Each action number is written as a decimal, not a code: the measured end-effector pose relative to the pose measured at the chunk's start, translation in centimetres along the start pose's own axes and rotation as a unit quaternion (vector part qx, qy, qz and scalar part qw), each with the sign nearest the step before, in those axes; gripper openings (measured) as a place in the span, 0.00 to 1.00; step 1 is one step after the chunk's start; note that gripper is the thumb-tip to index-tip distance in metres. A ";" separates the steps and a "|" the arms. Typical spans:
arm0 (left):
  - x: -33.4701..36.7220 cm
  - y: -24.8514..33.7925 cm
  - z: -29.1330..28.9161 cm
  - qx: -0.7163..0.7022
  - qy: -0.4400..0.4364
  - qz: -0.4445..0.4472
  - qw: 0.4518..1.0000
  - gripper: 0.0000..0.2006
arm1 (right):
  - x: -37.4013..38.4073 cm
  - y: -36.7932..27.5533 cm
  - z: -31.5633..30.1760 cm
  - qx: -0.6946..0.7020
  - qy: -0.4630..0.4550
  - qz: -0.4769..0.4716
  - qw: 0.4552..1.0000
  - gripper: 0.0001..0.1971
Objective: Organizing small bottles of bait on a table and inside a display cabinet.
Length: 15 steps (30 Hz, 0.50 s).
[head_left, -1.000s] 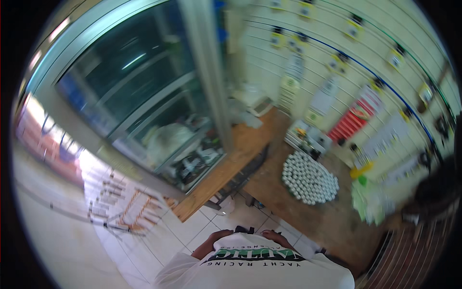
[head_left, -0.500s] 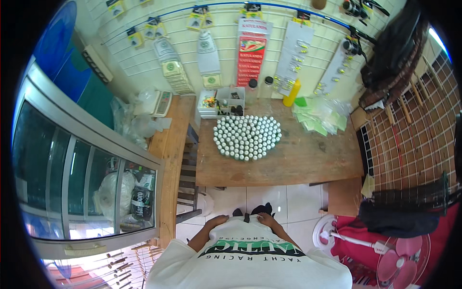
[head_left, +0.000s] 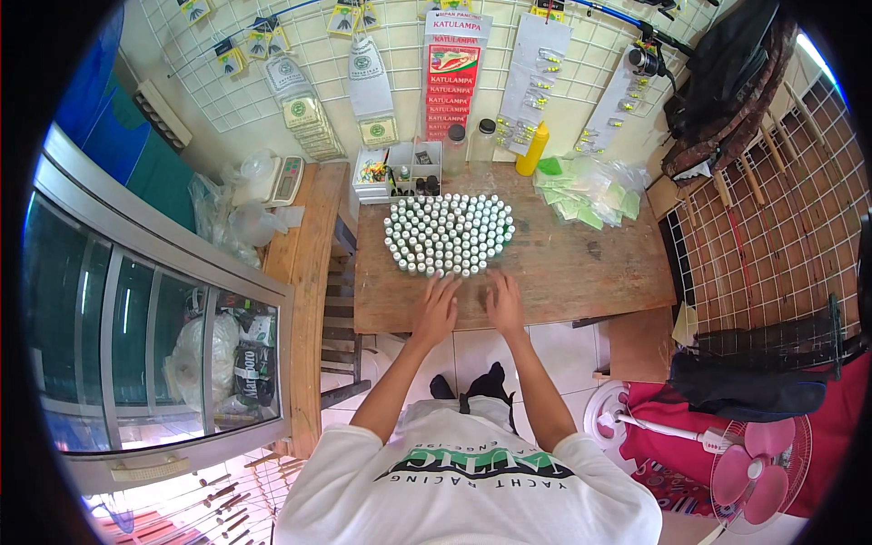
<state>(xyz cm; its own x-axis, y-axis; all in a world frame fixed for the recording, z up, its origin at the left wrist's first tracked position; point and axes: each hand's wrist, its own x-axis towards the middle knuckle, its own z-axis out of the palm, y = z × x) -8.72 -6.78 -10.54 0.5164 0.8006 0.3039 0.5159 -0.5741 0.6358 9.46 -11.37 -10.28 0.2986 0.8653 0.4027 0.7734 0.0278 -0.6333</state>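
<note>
White-topped cylinders [head_left: 450, 234], clustered broadest sideways, are set just beyond the nearer left hand [head_left: 438, 305] and right hand [head_left: 505, 302], both spread, empty.

Two hands [head_left: 436, 309], white-topped pieces [head_left: 449, 234] — dozens, two dark-lidded jars [head_left: 486, 141], one yellow bottle [head_left: 533, 151] — one pink fan [head_left: 758, 468]

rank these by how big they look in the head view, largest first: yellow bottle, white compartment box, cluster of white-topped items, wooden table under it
1. Wooden table
2. Cluster of white-topped items
3. White compartment box
4. Yellow bottle
</note>
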 end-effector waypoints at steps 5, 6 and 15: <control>2.4 -0.7 1.7 0.097 -0.037 0.058 0.993 0.25 | 3.3 0.6 1.5 -0.047 -0.068 0.031 0.996 0.17; 2.4 -0.7 2.1 0.117 -0.054 0.065 0.990 0.26 | 3.8 0.8 1.7 -0.074 -0.086 0.058 0.992 0.17; 3.4 -0.8 3.1 0.141 -0.093 0.065 0.983 0.27 | 4.8 1.9 2.4 -0.154 -0.110 0.091 0.978 0.11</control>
<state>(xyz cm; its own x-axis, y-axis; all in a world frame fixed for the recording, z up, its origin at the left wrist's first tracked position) -5.22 -4.12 -12.21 0.6928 0.6873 0.2184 0.5932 -0.7153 0.3694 11.00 -5.98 -11.14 0.3456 0.9296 0.1282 0.8604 -0.2594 -0.4386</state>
